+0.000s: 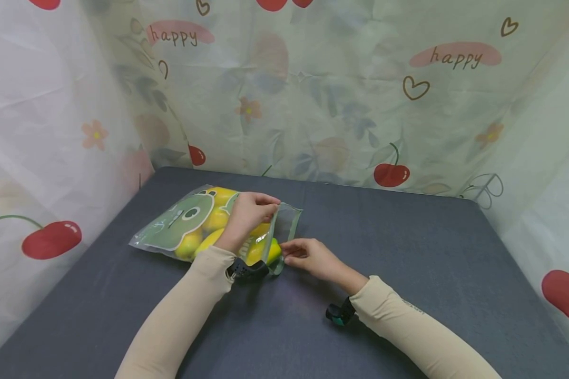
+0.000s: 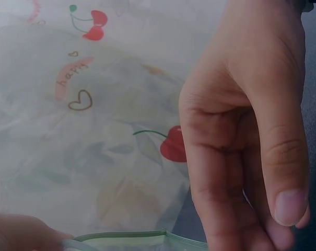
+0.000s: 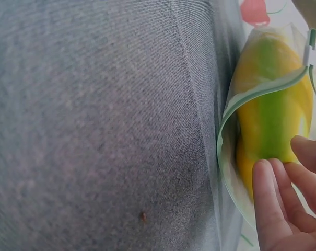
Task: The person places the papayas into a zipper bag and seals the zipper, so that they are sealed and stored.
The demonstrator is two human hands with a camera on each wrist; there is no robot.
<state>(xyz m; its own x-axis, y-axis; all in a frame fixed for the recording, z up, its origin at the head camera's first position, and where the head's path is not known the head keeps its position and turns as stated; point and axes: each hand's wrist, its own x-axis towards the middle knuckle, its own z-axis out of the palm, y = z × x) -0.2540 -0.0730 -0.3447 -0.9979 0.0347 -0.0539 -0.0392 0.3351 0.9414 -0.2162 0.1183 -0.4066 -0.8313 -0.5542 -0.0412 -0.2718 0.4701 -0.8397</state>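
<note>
A clear zip bag (image 1: 177,218) with a green frog print lies on its side, its mouth facing right. Several yellow fruits (image 1: 215,219) show through it. At the mouth, my left hand (image 1: 246,216) pinches the upper rim with thumb and fingers. The bag's green-edged rim (image 2: 126,235) crosses the bottom of the left wrist view. My right hand (image 1: 313,256) is at the opening. Its extended fingertips (image 3: 264,175) touch the end of a yellow fruit with a green stripe (image 3: 272,120), which lies just inside the mouth. The thumb stands apart from those fingers.
A dark grey cloth covers the table (image 1: 398,247). Printed curtains (image 1: 303,95) hang behind it and on both sides. A thin looped wire (image 1: 490,189) is at the far right corner. A white slider (image 3: 309,55) sits on the bag's zip edge.
</note>
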